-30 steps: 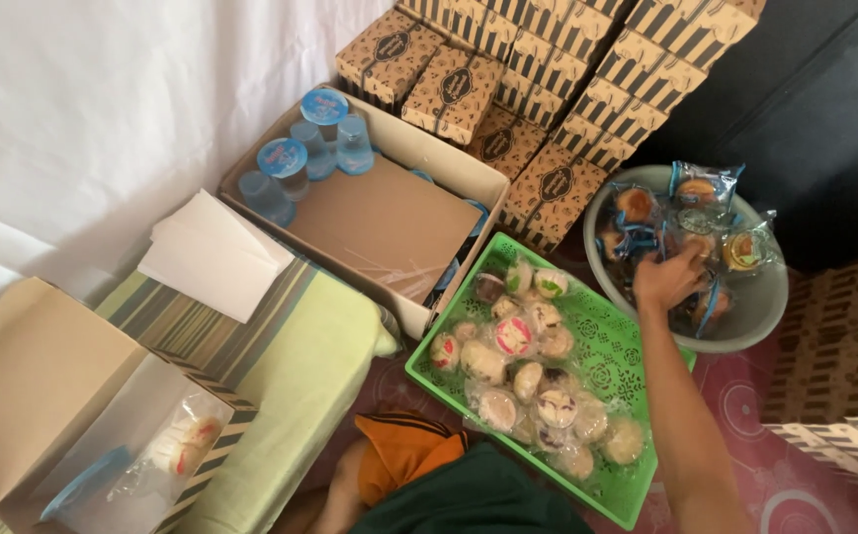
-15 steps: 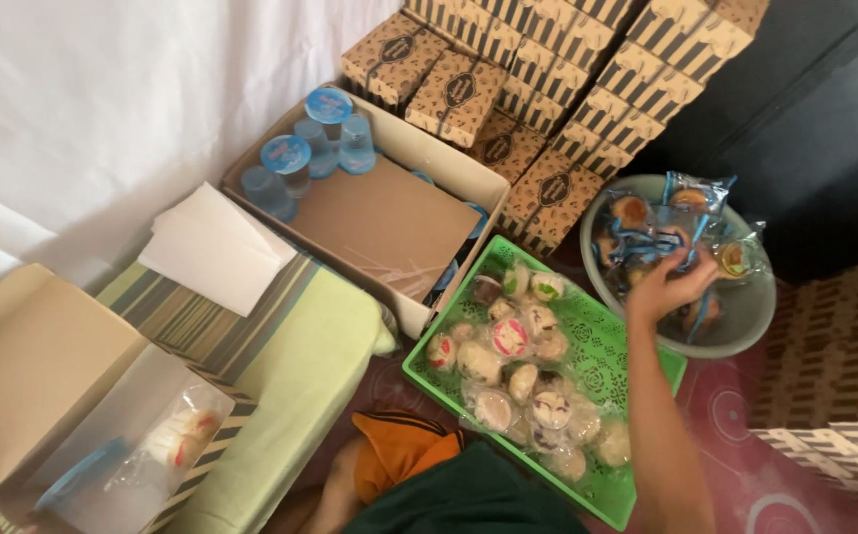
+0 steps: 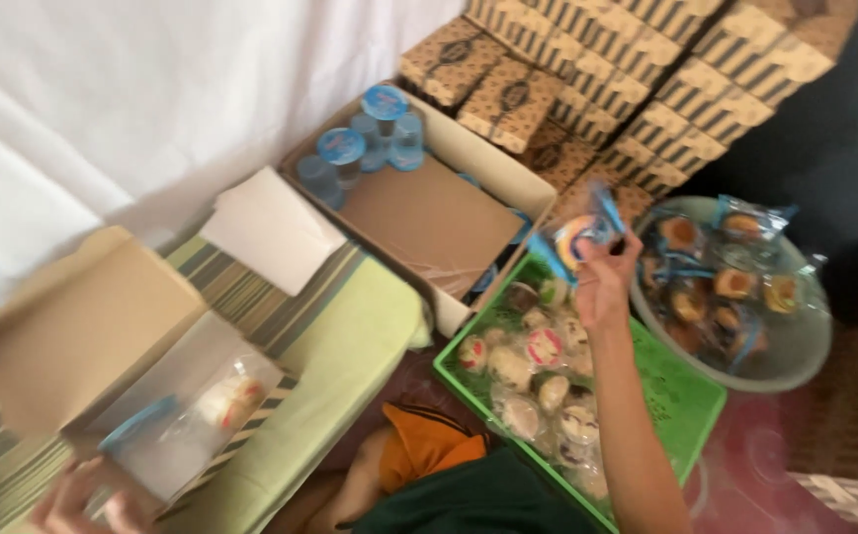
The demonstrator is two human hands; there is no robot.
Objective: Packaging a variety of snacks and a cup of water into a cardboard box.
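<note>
My right hand is raised above the green tray and grips a small snack in a clear wrapper with blue edges. The tray holds several wrapped round cakes. To the right, a grey bowl holds more blue-wrapped snacks. At the bottom left my left hand holds an open patterned cardboard box from below. Inside it lie a wrapped cake and a blue-lidded water cup.
A large carton with blue-lidded water cups stands at the back. Stacks of patterned brown boxes fill the top right. White paper lies on a striped green cloth. A white cloth hangs on the left.
My right hand has lifted out of the grey bowl with a wrapped snack and moved left over the tray. The view has shifted, bringing my left hand into sight.
</note>
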